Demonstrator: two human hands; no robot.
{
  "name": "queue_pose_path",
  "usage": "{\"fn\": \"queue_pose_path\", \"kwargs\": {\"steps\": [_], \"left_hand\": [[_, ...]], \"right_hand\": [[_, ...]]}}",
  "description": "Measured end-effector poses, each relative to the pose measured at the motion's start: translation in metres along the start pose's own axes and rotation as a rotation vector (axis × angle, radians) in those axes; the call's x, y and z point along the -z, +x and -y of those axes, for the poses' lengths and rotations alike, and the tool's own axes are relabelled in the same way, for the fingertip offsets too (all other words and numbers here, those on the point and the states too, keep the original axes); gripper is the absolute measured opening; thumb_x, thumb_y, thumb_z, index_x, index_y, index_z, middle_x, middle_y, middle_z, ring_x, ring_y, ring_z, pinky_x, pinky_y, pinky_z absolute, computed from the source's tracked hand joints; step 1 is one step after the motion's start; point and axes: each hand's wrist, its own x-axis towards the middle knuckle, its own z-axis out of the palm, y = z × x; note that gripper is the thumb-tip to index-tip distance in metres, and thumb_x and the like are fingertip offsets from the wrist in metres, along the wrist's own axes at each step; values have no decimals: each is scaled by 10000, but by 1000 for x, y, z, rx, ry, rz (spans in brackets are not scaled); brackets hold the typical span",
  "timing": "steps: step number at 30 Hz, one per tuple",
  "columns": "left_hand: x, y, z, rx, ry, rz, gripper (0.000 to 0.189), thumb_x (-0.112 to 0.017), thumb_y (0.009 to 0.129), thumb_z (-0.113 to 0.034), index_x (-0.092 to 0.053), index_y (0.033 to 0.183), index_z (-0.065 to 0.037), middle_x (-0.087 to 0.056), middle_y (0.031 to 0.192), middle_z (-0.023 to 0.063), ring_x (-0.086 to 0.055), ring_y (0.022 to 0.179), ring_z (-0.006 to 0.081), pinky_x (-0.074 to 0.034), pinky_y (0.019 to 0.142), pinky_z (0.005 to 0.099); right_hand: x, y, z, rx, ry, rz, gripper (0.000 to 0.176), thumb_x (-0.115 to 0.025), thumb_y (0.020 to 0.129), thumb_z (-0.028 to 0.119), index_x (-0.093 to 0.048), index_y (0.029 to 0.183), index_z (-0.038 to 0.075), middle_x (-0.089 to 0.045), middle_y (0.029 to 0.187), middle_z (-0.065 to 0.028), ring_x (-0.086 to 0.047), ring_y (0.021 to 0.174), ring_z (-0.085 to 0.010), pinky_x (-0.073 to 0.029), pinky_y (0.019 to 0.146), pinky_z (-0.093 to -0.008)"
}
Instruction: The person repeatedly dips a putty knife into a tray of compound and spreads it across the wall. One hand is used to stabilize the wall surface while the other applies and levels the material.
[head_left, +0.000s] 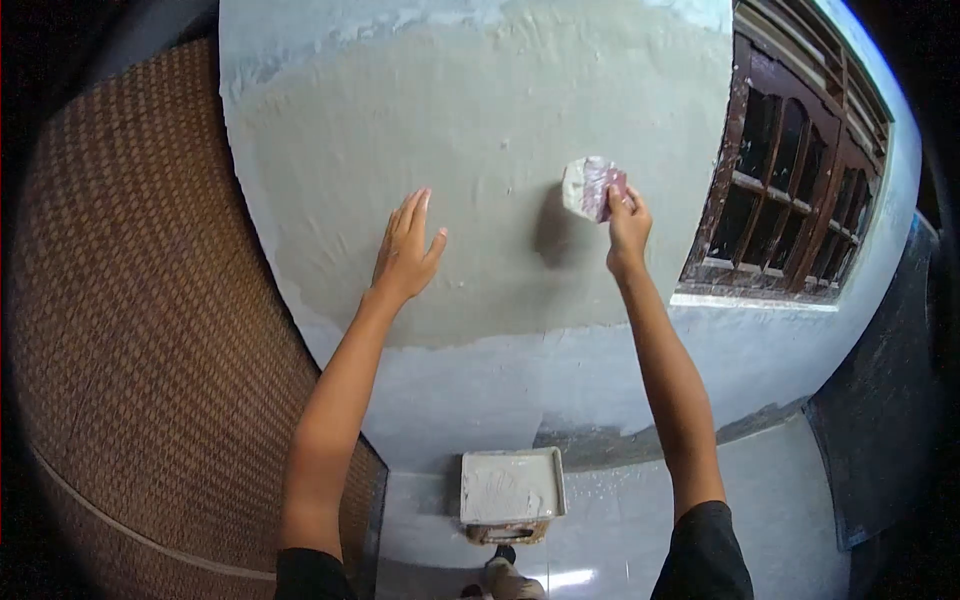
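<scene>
My right hand grips a flat pinkish putty scraper smeared with whitish putty, its shadow falling on the wall to the left. My left hand is raised in front of the wall with its fingers stretched upward and the thumb apart, holding nothing. Both hands are before the broad greyish-beige patch of putty on the wall, which shows ridges and small lumps. A shallow tray of whitish putty stands low down between my arms, far below both hands.
The tray rests on a small brown stool by my feet. A brown wooden window with panes is at the right. A woven mat panel stands at the left. Dark sheeting hangs far right; pale tiles cover the floor.
</scene>
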Motion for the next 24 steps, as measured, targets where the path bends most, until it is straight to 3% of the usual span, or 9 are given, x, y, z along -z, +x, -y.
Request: {"fn": "queue_pose_path", "kwargs": {"steps": [6,8,10,13,16,18,20,22,24], "left_hand": [[-23,-102,28,122,-57,123,567,-504,977,-242,-348,1455,19,-405,1464,232,-363,1378,369,-292,1154,448],[-35,-138,36,190,-101,163,553,-505,976,-228,-358,1448,19,-416,1451,239,-380,1364,378,-304,1144,450],[-49,-169,40,214,-133,192,551,-528,978,-236,-369,1456,-13,-432,1438,229,-403,1352,372,-322,1128,435],[-70,-226,42,336,-164,237,515,-527,962,-189,-402,1414,24,-470,1393,253,-440,1313,392,-352,1104,454],[-106,-297,45,406,-212,253,501,-531,962,-188,-417,1398,30,-487,1373,257,-466,1288,394,-372,1087,447],[-125,-341,34,505,-203,314,485,-532,964,-188,-431,1388,26,-502,1356,254,-478,1276,393,-377,1081,441],[-152,-396,32,587,-240,346,481,-534,966,-193,-434,1389,15,-506,1352,247,-476,1275,394,-378,1078,441],[-175,-447,25,637,-259,373,483,-536,968,-196,-431,1395,7,-503,1352,246,-475,1273,396,-380,1075,442],[-192,-486,7,807,-285,429,485,-530,971,-196,-426,1399,5,-493,1366,241,-470,1278,395,-376,1077,442]], "right_hand": [[17,-112,-79,-182,-42,95,365,-614,970,144,-564,1272,-55,-687,1039,-82,-628,910,-114,-491,793,-255],[27,-147,-108,-336,-102,115,354,-607,975,149,-570,1263,-54,-687,1018,-73,-627,895,-110,-485,784,-248],[41,-176,-133,-429,-117,143,320,-614,977,162,-606,1225,-39,-677,1072,-52,-604,970,-106,-456,859,-246],[69,-228,-189,-510,-162,216,271,-603,981,186,-640,1143,-29,-657,938,-7,-564,841,-80,-440,774,-237],[125,-283,-249,-574,-395,394,268,-595,981,193,-653,1153,-3,-690,954,-42,-598,845,-95,-465,755,-260],[170,-322,-288,-650,-376,396,242,-593,977,198,-672,1105,9,-685,916,-43,-594,823,-109,-464,738,-269],[225,-361,-331,-729,-638,443,249,-604,971,232,-675,1058,11,-676,870,-47,-597,805,-126,-471,728,-284],[269,-394,-349,-707,-650,493,294,-610,969,289,-674,1012,5,-679,851,-70,-607,790,-142,-481,739,-302],[305,-423,-358,-777,-562,428,319,-605,972,305,-673,1004,-4,-691,862,-92,-616,786,-146,-489,754,-308]]}}
